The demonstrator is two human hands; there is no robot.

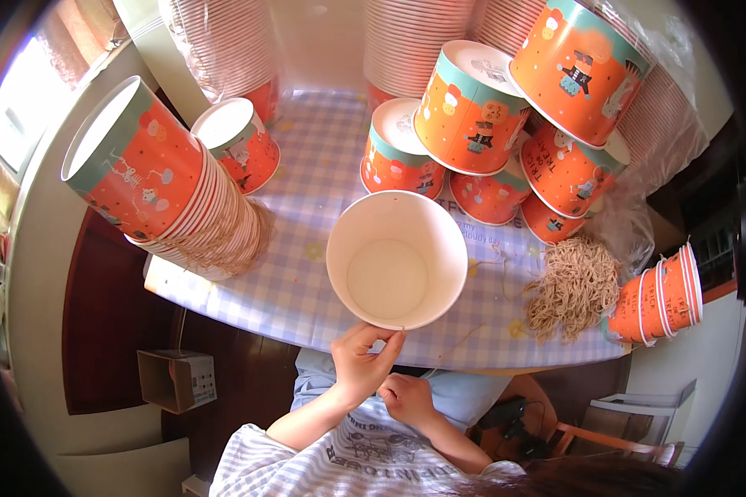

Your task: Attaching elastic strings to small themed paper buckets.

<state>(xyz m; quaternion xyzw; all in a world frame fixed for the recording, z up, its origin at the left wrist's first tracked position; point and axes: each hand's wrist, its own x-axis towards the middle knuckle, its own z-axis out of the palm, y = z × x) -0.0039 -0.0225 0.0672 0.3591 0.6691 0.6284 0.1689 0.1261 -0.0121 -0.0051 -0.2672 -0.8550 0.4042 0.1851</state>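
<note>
A white-lined paper bucket [396, 277] stands at the table's near edge, its open mouth facing me. My left hand [363, 361] is at the near rim, with thumb and fingers closed on it. Just below and to the right, my right hand [408, 398] is curled over my lap; whether anything is inside its fingers is hidden. To the right of the bucket lies a tangled heap of tan paper twine [574, 286]. Beside the heap, nested orange paper buckets [656, 298] lie tilted, with pale cords around them.
A tall nested bucket stack [153, 182] with cords hanging from it leans at the left, beside an upside-down bucket [239, 147]. Several orange buckets [471, 112] are piled at the back right. Plastic-wrapped stacks [224, 50] line the back. A cardboard box [176, 379] is on the floor.
</note>
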